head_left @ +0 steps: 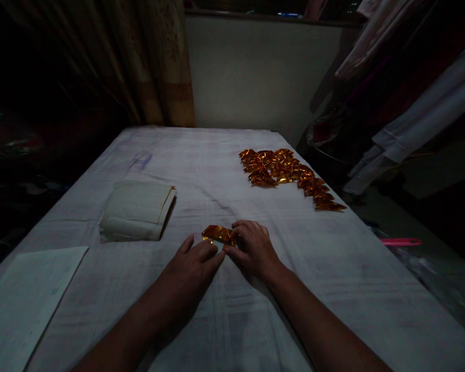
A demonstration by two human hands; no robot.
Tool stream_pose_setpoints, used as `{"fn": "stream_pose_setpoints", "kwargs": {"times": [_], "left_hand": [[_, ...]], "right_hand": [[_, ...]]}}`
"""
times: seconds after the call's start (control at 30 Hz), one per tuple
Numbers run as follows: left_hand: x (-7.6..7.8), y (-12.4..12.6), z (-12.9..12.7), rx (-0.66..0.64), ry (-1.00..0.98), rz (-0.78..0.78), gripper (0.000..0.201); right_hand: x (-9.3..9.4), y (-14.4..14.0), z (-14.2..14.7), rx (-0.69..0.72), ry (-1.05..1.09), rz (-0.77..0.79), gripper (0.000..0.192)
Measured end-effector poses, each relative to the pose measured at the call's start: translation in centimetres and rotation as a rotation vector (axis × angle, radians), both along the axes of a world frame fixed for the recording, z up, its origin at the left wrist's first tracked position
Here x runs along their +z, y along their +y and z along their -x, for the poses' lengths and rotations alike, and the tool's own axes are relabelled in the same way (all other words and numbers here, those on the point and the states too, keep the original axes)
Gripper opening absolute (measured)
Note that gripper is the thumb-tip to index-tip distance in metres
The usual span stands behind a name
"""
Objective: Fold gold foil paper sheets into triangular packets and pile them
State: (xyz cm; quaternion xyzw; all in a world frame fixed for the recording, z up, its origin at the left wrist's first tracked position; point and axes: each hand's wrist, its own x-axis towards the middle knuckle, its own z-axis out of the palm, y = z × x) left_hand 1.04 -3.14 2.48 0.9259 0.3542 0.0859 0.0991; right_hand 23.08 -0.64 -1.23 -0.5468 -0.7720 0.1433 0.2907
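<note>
A small piece of gold foil paper (pixel 217 234) lies on the white cloth-covered table (pixel 333 268) just ahead of me. My left hand (pixel 194 268) rests flat with its fingertips on the near left edge of the foil. My right hand (pixel 253 249) presses its fingers on the foil's right side. Both hands pinch and press the foil against the cloth. Further back on the right lies a spread of several folded gold foil pieces (pixel 287 173).
A folded stack of cream paper (pixel 137 211) sits left of centre. A white sheet (pixel 27 299) lies at the near left corner. Curtains hang at the back left, clothes hang on the right, and a pink object (pixel 401 241) lies beyond the table's right edge.
</note>
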Motion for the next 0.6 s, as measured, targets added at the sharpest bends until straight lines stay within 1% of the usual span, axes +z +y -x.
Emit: {"fn": "stream_pose_setpoints", "kwargs": {"times": [0.17,0.3,0.37,0.47,0.5,0.53,0.6], "left_hand": [[-0.09,0.12,-0.08,-0.017,-0.006,-0.025,0.049],[0.14,0.22,-0.01,-0.027,-0.004,-0.016,0.047],[0.20,0.20,-0.01,-0.023,-0.022,-0.027,0.047],[0.06,0.17,-0.07,-0.024,-0.059,-0.044,0.045],[-0.05,0.19,-0.10,-0.024,-0.064,-0.050,0.043],[-0.19,0.23,-0.15,-0.025,-0.070,-0.061,0.040],[-0.50,0.38,-0.28,-0.018,-0.093,-0.096,0.034]], "right_hand": [[-0.03,0.07,-0.11,0.001,0.020,0.006,0.015],[0.03,-0.09,-0.35,0.022,0.053,-0.015,0.018],[0.07,-0.26,-0.58,-0.046,0.077,-0.037,0.018],[0.24,-0.53,-0.88,-0.217,0.078,-0.051,0.016],[0.32,-0.61,-0.90,-0.247,0.060,-0.043,0.016],[0.42,-0.67,-0.83,-0.253,0.036,-0.031,0.015],[0.61,-0.72,-0.48,-0.208,-0.022,0.000,0.011]]}}
